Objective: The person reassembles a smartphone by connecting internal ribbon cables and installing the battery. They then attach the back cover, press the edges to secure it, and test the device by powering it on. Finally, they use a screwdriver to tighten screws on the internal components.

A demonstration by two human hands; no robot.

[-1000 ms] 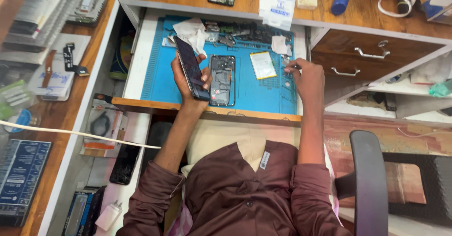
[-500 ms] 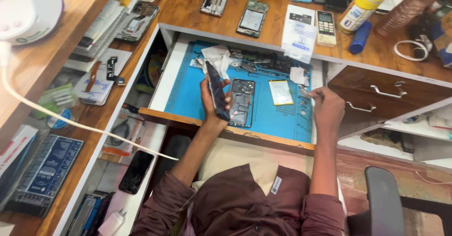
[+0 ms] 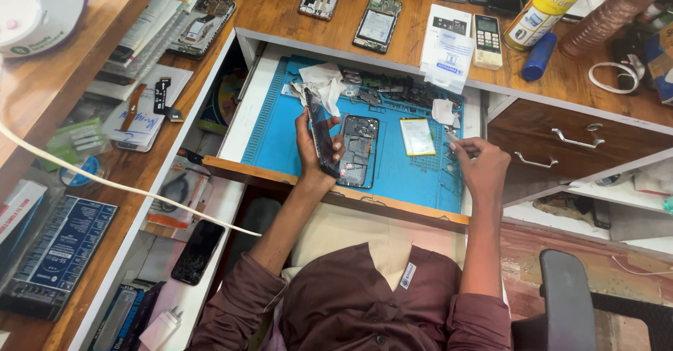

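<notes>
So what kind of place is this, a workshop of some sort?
Most likely a phone repair bench: an opened phone lies on a blue repair mat, the left hand holds a phone screen, and stripped phones sit on the desk.

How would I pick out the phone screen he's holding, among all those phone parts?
Find the blue mat on the pulled-out tray under the wooden desk. Over its near left part, the left hand holds a dark screen panel up on edge. Unlike the opened phone body lying flat right beside it, this panel is lifted off the mat and gripped by fingers.
</notes>
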